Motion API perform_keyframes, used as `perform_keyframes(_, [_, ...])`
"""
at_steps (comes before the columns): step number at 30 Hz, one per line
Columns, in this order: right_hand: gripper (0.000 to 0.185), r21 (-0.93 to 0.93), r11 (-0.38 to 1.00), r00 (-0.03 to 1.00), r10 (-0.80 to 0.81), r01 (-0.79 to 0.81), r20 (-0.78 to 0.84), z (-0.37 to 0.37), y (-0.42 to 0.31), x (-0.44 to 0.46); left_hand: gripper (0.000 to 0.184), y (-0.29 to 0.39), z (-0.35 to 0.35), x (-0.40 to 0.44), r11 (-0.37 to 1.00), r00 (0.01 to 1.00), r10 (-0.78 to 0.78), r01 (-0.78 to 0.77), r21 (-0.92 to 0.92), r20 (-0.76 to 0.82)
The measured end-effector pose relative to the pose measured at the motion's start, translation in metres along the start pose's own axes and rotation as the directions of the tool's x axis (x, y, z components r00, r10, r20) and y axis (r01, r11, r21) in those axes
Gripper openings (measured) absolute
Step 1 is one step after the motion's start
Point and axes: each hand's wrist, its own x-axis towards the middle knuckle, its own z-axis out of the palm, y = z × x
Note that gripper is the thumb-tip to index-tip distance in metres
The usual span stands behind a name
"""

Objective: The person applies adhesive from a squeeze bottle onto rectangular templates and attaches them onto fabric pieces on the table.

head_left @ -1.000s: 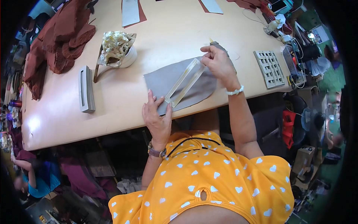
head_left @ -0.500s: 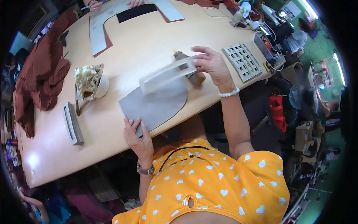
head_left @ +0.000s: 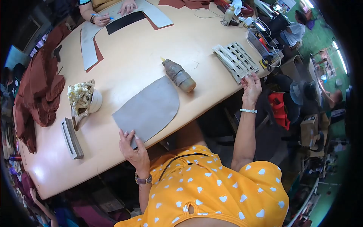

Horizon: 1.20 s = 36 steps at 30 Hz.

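A grey rounded piece of sheet material (head_left: 149, 108), perhaps leather, lies flat on the table. My left hand (head_left: 136, 153) holds its near left corner, fingers over the edge. Off to the right, my right hand (head_left: 251, 90) pinches the near end of a pale slotted strip (head_left: 229, 64). This strip lies at the left side of a group of similar slotted strips (head_left: 245, 56). Just beyond the grey piece, a wrapped squeeze bottle with a yellow nozzle (head_left: 179, 75) lies on its side.
At left stand a white tub crusted with dried glue (head_left: 96, 102) and a stack of slotted strips (head_left: 72, 138). Brown-red material (head_left: 45, 87) is heaped beyond. Across the table (head_left: 132, 53), another person's hand (head_left: 101, 20) holds a blue pen over a pale pattern piece (head_left: 89, 51).
My right hand has carried the pale slotted strip from above the grey piece rightward to the other strips. My left hand keeps its place on the grey corner. The camera view has shifted slightly.
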Motion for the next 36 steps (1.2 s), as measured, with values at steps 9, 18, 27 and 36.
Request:
perform_keyframes(9, [0.04, -0.04, 0.999, 0.998, 0.013, -0.015, -0.064, -0.008, 0.009, -0.003, 0.054, -0.001, -0.002, -0.002, 1.0, 0.999, 0.004, -0.005, 0.028, 0.036])
perform_keyframes(18, [0.037, -0.167, 0.986, 0.994, -0.036, 0.018, -0.103, -0.009, 0.005, -0.01, 0.049, -0.001, 0.0, -0.001, 0.999, 1.0, 0.011, -0.011, 0.03, 0.001])
perform_keyframes(27, [0.024, -0.216, 0.9, 0.926, -0.37, 0.378, 0.078, 0.022, -0.001, -0.037, 0.029, 0.005, -0.005, -0.001, 0.971, 0.988, -0.155, 0.149, -0.186, -0.018])
perform_keyframes(36, [0.021, -0.215, 0.915, 0.899, -0.25, 0.341, 0.36, 0.096, 0.042, -0.133, 0.016, -0.06, -0.121, 0.088, 0.945, 0.909, 0.012, 0.126, 0.303, -0.416])
